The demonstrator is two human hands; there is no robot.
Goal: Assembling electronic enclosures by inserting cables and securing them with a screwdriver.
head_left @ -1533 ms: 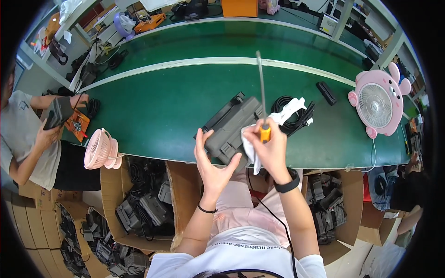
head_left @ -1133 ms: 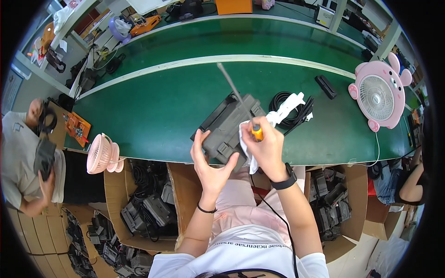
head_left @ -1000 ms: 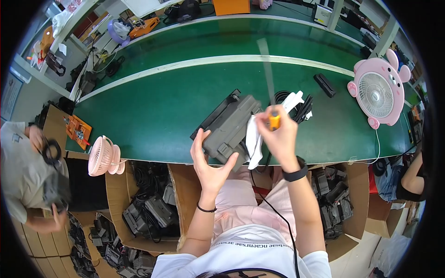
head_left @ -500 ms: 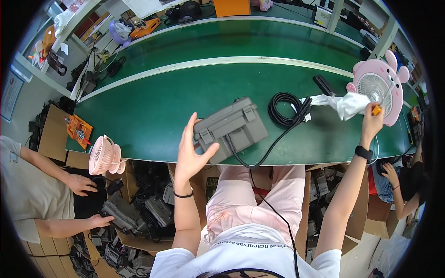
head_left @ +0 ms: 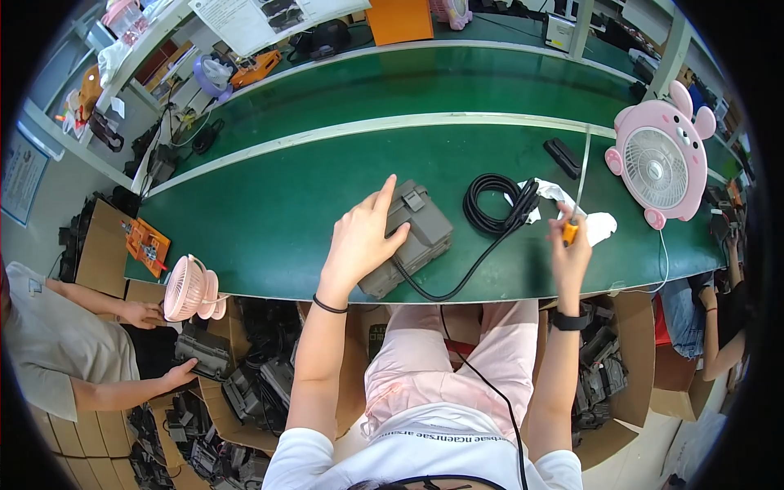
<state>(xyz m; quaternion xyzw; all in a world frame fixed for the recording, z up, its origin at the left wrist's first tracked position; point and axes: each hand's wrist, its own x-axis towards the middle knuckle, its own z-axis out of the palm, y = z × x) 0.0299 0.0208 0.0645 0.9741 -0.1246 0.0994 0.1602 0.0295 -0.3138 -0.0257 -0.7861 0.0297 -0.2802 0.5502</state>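
Observation:
A dark grey plastic box (head_left: 423, 224) with latches lies at the table's front edge, tilted askew. My left hand (head_left: 364, 237) grips its left side, with the index finger stretched out and the thumb across the top; the other fingers are partly hidden. In my right hand (head_left: 569, 257) is a long screwdriver (head_left: 571, 232) with an orange handle, its thin shaft pointing away from me. A black cable runs from the box to a coil (head_left: 488, 206) at its right. Crumpled white cloth-like material (head_left: 602, 227) lies between the coil and my right hand.
A black oblong item (head_left: 563, 158) lies beyond the cloth. A pink fan (head_left: 663, 167) stands far right, a smaller pink fan (head_left: 189, 287) at the left front edge beside an orange fixture (head_left: 147, 242). Cartons of grey boxes flank my legs. A co-worker (head_left: 61, 343) handles a box at left.
My right hand has come left and nearer with the screwdriver, away from the big fan. The white material now lies bunched on the table. The box has turned and shifted left under my left hand.

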